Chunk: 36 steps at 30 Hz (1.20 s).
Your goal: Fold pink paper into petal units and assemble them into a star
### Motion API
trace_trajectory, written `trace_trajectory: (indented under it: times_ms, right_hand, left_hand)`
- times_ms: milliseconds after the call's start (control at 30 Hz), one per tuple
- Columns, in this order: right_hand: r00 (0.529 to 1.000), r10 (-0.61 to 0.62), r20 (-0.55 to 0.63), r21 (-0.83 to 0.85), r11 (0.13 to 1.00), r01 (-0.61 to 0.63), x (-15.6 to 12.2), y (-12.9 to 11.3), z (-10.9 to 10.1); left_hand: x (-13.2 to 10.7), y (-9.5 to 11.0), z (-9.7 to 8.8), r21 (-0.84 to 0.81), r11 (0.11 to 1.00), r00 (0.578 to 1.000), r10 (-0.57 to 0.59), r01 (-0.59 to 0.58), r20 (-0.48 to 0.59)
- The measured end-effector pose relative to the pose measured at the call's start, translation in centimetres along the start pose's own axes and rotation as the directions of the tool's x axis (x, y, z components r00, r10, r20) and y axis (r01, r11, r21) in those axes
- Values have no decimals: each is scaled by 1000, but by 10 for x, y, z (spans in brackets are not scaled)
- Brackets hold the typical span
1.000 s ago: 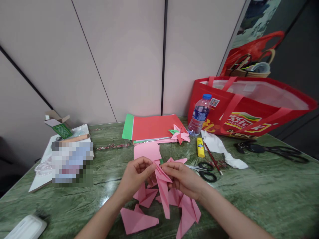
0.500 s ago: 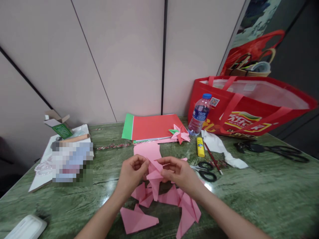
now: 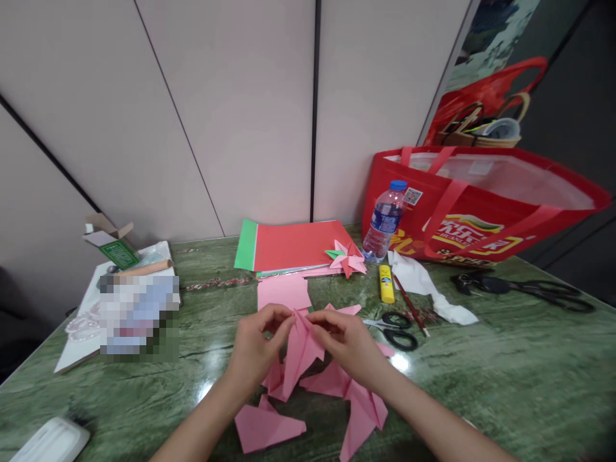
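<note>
Between both hands is a folded pink paper piece, its long point hanging down toward the table. My left hand pinches its upper left edge, thumb against fingers. On the upper right edge, my right hand pinches the same paper. Below and around them lie several other folded pink paper pieces, partly covered by the held one. Just beyond my fingers rests a flat pink sheet. A pair of scissors with black handles lies right of my right hand.
At the back are a stack of coloured paper, a paper star, a water bottle and a red bag. A glue stick, pencil and tissue lie right; a small box stands left.
The held pink paper has been turned, its creased face now showing with a wider lower part. Both hands have shifted slightly, still pinching its upper edges.
</note>
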State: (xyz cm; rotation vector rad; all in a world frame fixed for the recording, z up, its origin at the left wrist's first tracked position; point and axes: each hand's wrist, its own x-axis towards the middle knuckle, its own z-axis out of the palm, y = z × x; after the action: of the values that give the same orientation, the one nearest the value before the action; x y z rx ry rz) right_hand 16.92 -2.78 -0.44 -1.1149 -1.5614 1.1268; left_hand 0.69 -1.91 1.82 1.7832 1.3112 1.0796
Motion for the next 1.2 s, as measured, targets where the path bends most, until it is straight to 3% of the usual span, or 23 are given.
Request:
trace_trajectory:
  times_ms: [200, 400, 667, 867, 1200]
  right_hand:
    - [987, 126, 96, 245, 958, -146, 3, 0, -6]
    - [966, 163, 203, 419, 877, -236, 0, 1, -6]
    - [983, 106, 152, 297, 943, -148, 2, -1, -6]
    - [992, 69, 102, 192, 978, -88, 2, 0, 0]
    - [988, 60, 140, 206, 975, -88, 1, 2, -1]
  left_hand:
    - [4, -4, -3, -151, 988, 999, -46, 43, -16]
    - [5, -2, -3, -94, 995, 999, -19, 21, 26]
    - [0, -3, -2, 139, 974, 979, 160, -178, 129]
    - [-4, 0, 4, 161, 982, 986, 74, -98, 151]
    - [-4, 3, 7, 122, 992, 993, -32, 18, 113]
